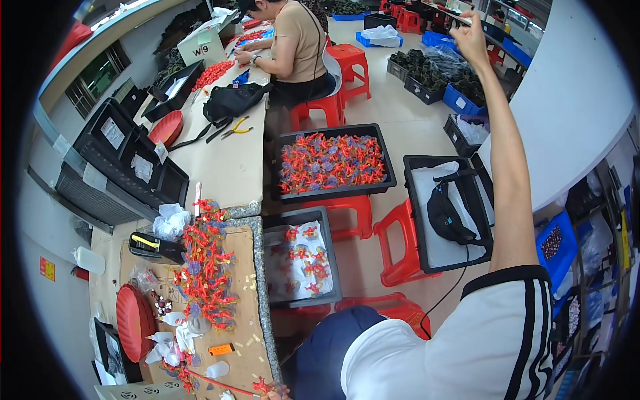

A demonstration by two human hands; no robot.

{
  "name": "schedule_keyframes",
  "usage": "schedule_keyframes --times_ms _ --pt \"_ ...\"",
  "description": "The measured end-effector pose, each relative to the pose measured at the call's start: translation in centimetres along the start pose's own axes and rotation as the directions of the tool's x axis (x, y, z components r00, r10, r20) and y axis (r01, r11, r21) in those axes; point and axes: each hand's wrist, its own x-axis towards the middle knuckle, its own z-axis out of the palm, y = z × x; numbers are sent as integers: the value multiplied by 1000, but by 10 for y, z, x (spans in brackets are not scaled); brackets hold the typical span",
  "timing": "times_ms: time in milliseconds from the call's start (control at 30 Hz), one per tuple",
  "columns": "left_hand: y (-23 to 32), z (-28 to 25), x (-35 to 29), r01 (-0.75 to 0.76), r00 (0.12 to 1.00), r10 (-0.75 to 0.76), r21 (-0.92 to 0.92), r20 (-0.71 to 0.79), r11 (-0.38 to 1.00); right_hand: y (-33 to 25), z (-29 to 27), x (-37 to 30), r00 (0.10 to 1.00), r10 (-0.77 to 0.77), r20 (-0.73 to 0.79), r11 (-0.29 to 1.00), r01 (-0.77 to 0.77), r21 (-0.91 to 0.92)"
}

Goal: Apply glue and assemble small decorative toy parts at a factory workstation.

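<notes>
At the bottom edge, mostly cut off, my left hand (276, 393) has its fingertips closed at a small red plastic figure (262, 384). A thin red rod (223, 385) runs from beside it toward the left. My right arm is stretched far up, and my right hand (471, 44) is raised with bent fingers around something small and pale that I cannot make out. On the brown board (241, 253) lies a long heap of red figures (203, 267) with clear purple and yellow parts. An orange tool (221, 349) and white bottles (217, 369) are near it.
A black crate full of red-and-purple figures (331, 163) and a tray with several figures on white sheet (303, 260) stand right of the bench. Another tray holds a black waist bag (448, 212). Red stools (399, 243) surround them. A co-worker (293, 50) sits farther along.
</notes>
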Motion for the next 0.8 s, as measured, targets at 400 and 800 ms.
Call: schedule_keyframes --times_ms 400,800 --pt "-50 -9 -19 116 987 -91 -192 135 975 -351 150 -382 248 -452 857 506 -720 475" --pt "-78 -33 -47 -64 981 -22 -428 -193 902 -475 174 -470 199 -759 620 355 -671 651"
